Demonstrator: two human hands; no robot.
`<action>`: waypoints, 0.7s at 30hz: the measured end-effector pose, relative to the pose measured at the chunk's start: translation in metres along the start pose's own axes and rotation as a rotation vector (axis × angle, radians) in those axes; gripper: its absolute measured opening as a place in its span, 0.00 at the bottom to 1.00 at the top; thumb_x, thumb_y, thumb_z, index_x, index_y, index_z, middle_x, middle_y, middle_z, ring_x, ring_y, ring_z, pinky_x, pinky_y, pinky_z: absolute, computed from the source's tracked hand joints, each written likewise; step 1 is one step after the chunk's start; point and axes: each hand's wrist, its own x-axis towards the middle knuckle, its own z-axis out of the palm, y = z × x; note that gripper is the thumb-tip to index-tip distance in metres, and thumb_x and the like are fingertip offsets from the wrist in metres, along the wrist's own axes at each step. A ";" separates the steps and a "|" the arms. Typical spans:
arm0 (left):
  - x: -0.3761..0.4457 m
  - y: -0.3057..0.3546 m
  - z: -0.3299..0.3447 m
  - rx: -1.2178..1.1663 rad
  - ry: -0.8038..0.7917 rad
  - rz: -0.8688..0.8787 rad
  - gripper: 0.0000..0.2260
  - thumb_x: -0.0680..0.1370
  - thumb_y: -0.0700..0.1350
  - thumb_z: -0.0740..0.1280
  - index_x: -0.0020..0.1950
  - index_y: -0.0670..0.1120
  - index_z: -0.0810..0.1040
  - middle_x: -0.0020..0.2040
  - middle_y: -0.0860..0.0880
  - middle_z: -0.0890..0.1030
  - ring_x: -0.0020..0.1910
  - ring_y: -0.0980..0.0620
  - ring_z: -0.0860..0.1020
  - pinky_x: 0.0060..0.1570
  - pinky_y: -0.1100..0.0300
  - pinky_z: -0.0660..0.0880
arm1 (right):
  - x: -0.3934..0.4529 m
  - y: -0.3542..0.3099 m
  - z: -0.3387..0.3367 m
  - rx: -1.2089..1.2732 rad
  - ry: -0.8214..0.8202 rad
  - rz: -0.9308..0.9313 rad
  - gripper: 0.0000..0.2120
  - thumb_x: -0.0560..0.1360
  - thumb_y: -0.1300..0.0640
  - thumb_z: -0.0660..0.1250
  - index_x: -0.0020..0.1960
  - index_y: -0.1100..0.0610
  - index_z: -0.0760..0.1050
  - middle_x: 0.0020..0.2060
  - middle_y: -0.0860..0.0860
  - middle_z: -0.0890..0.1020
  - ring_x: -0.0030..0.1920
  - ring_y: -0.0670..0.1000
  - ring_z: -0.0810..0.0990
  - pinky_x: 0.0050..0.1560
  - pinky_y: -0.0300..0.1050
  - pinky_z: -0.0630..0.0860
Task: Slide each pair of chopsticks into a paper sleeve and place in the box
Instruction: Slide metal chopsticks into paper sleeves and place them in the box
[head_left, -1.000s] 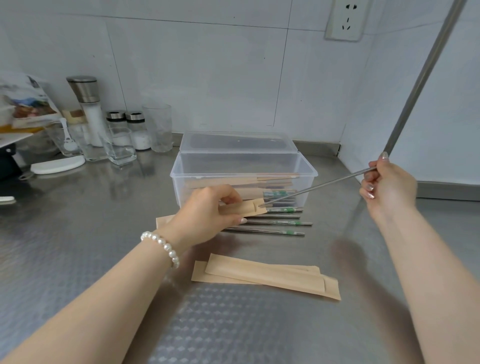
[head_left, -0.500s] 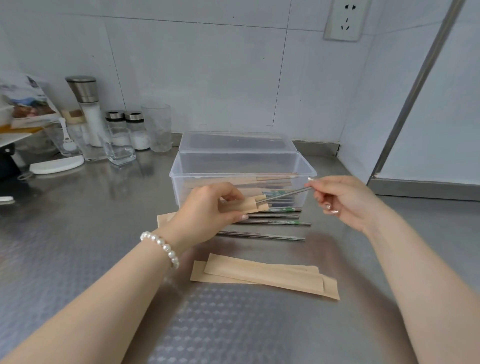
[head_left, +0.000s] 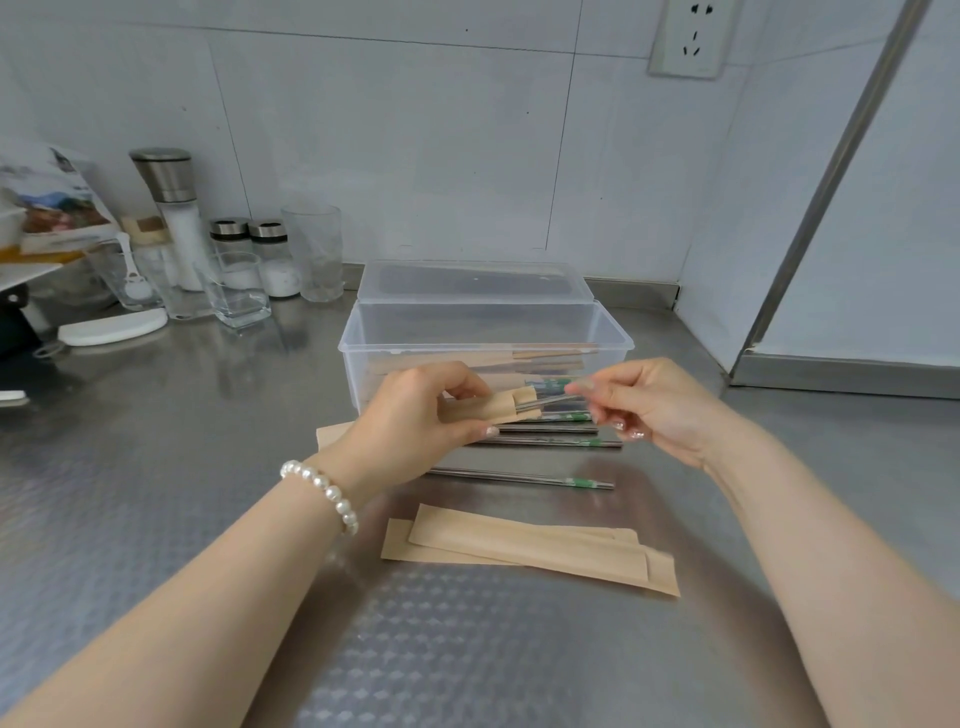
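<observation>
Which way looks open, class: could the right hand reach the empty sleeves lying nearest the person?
Probably yes: the empty sleeves lie uncovered below the right hand, but it pinches chopsticks first.

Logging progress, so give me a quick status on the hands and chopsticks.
Left hand grips sleeve. Right hand pinches chopsticks, part-way in. Box open behind; path clear.

No legible text anywhere. Printed packet (head_left: 54, 208) at far left of the bench (head_left: 156, 467) carries pictures and lettering, too blurred to read. Chopsticks (head_left: 524, 477) show green bands, no readable marks. Wall socket (head_left: 688, 36) unlabelled.
</observation>
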 end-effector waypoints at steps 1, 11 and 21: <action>0.000 -0.001 -0.001 0.001 0.009 -0.011 0.10 0.68 0.45 0.74 0.46 0.50 0.78 0.39 0.60 0.76 0.37 0.62 0.72 0.38 0.75 0.66 | 0.000 -0.001 0.000 0.024 0.022 -0.012 0.09 0.73 0.52 0.66 0.45 0.56 0.81 0.24 0.50 0.74 0.24 0.46 0.65 0.24 0.36 0.58; 0.004 -0.010 -0.006 0.036 0.052 -0.077 0.11 0.68 0.45 0.74 0.48 0.49 0.78 0.40 0.60 0.76 0.38 0.60 0.72 0.40 0.67 0.68 | 0.005 0.008 0.003 -0.798 0.009 0.015 0.18 0.76 0.58 0.54 0.56 0.47 0.80 0.60 0.45 0.79 0.62 0.49 0.74 0.61 0.42 0.68; 0.004 -0.009 -0.006 0.054 0.045 -0.075 0.11 0.68 0.45 0.74 0.48 0.49 0.78 0.39 0.63 0.74 0.38 0.62 0.71 0.38 0.73 0.65 | 0.008 0.014 -0.007 -0.789 0.097 -0.017 0.10 0.74 0.61 0.64 0.49 0.53 0.83 0.36 0.46 0.81 0.35 0.43 0.75 0.39 0.37 0.68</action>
